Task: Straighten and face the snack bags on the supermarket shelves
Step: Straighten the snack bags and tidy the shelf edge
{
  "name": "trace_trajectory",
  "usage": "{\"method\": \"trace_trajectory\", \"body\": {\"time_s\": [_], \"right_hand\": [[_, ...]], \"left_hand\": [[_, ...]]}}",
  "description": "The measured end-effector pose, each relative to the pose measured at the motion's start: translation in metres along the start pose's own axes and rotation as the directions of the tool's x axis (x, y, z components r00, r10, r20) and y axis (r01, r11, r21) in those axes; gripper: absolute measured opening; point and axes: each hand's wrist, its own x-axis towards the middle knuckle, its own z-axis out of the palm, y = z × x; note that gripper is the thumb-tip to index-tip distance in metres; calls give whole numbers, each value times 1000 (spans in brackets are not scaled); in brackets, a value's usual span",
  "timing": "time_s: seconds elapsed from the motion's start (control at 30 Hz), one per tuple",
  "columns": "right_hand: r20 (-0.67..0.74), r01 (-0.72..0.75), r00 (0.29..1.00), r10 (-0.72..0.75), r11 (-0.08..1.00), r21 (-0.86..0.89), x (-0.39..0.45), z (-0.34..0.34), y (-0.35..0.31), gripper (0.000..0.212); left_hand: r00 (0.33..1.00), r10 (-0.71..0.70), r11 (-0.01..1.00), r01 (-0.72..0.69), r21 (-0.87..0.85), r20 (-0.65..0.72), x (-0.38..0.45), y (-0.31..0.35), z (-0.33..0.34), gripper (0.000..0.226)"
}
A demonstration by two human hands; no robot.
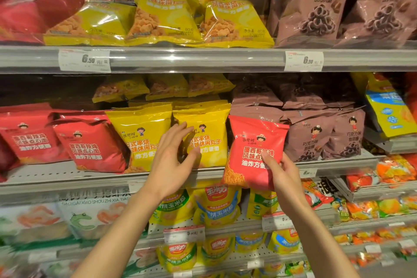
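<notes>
A red snack bag point(255, 151) is held upright in front of the middle shelf point(67, 176), its printed face turned outward, at the seam between the yellow bags and the brown bags. It is pinched at its lower right part by the right hand point(282, 176), with the thumb laid on the front and the other fingers hidden behind the bag. The bottom edge of the bag hangs below the shelf lip, in front of the yellow and blue bags point(216, 207) on the shelf beneath.

Just to the left, the left hand point(173, 160) is raised with its fingers spread and lightly bent, holding nothing. Its fingertips are set against the front of a yellow bag point(207, 140) standing on the middle shelf. A second yellow bag point(142, 135) stands beside that one, further left, and two more red bags point(90, 144) of the same print as the held one stand at the far left of the same shelf, slightly tilted.

To the right of the held bag, brown bags point(316, 140) are stacked and stood on the middle shelf. On the top shelf point(203, 58), yellow bags point(162, 18) are laid leaning back, with taller brown bags point(316, 2) to their right. Price tags point(84, 60) are fixed along the top shelf's front rail.
</notes>
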Motion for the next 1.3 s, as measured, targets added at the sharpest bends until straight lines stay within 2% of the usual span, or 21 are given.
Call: {"method": "trace_trajectory", "body": {"time_s": [0.2,0.33,0.47,0.6,0.67,0.77,0.87,0.93,1.03,1.3], "right_hand": [[78,-33,996,31,999,31,-15,-1,12,30],[49,51,998,-49,998,-44,-30,7,18,37],[85,16,996,-12,999,-44,-45,21,34,27],[111,-14,994,20,998,-54,-60,44,48,27],[103,-36,994,40,998,-47,-67,59,53,29],[103,-43,994,47,998,-43,-79,84,59,17],[135,-56,989,53,998,17,-93,117,63,31],[102,-37,994,36,999,9,-103,143,66,38],[22,-11,1000,12,1000,-18,-117,187,71,35],[10,33,999,-33,999,-25,-146,289,76,30]], "left_hand": [[969,-238,945,217,-246,-58,-45,6,-18,38],[916,-391,847,321,-424,-87,-79,2,-27,33],[877,-466,813,371,-449,-120,-103,-11,-35,32],[836,-535,761,411,-503,-126,-118,-29,-48,27],[831,-541,753,411,-514,-129,-124,-42,-58,25],[835,-537,740,398,-542,-119,-131,-66,-79,24],[840,-533,726,391,-566,-104,-134,-93,-111,25],[848,-524,727,400,-558,-76,-134,-111,-136,26],[855,-515,728,401,-556,-58,-134,-139,-178,33],[891,-446,778,336,-531,-88,-123,-191,-259,21]]}}
